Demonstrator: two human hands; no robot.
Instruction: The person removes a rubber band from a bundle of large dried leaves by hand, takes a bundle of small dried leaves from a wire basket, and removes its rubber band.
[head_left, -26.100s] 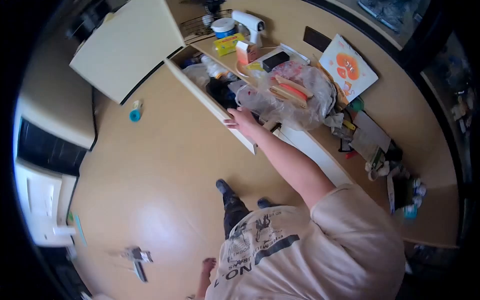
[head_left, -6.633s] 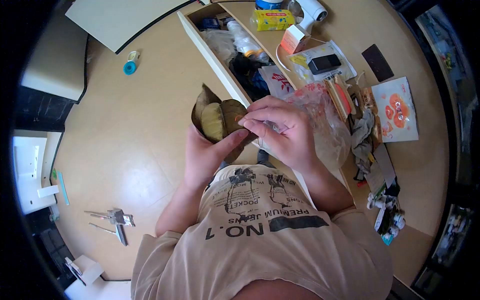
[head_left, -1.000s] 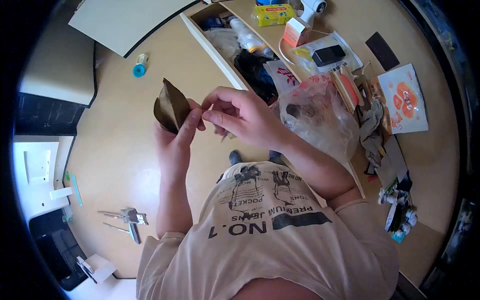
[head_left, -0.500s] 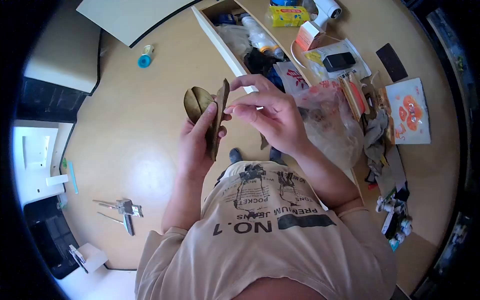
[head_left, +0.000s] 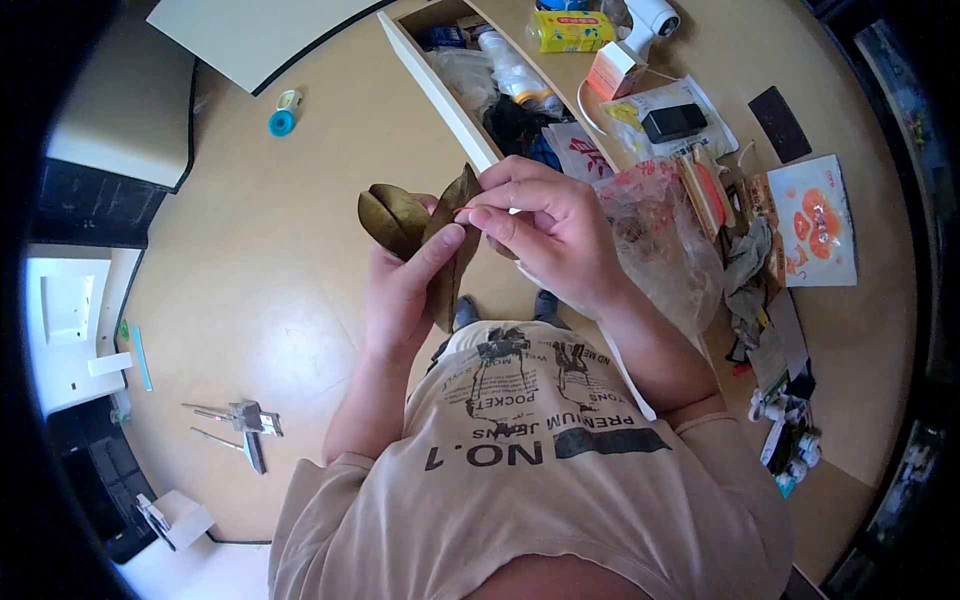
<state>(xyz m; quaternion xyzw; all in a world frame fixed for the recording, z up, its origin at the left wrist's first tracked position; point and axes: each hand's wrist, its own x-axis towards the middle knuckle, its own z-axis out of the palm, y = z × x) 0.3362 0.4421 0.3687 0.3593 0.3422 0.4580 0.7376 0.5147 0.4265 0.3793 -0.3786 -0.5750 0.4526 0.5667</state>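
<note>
My left hand (head_left: 405, 285) is closed around a brownish-gold object (head_left: 455, 250) made of curved, leaf-shaped lobes, with the thumb pressed on its face. One rounded, creased lobe (head_left: 392, 220) sticks out to the left past the fingers; a longer pointed one stands upright beside the thumb. What the object is I cannot make out. A thin red string (head_left: 463, 209) shows at the upright lobe. My right hand (head_left: 550, 225) pinches that string between thumb and forefinger, close against the lobe. The left fingers behind the object are partly hidden.
An open drawer (head_left: 440, 90) holding bags and bottles juts out ahead. On the desk at right lie a clear plastic bag (head_left: 660, 240), a black box (head_left: 674, 123), a white-and-orange packet (head_left: 815, 222) and a dark card (head_left: 780, 124). A metal tool (head_left: 245, 420) lies at left.
My right hand has come nearer to the object, its thumb and forefinger now against the upright lobe. The object has turned, showing that lobe's broad face.
</note>
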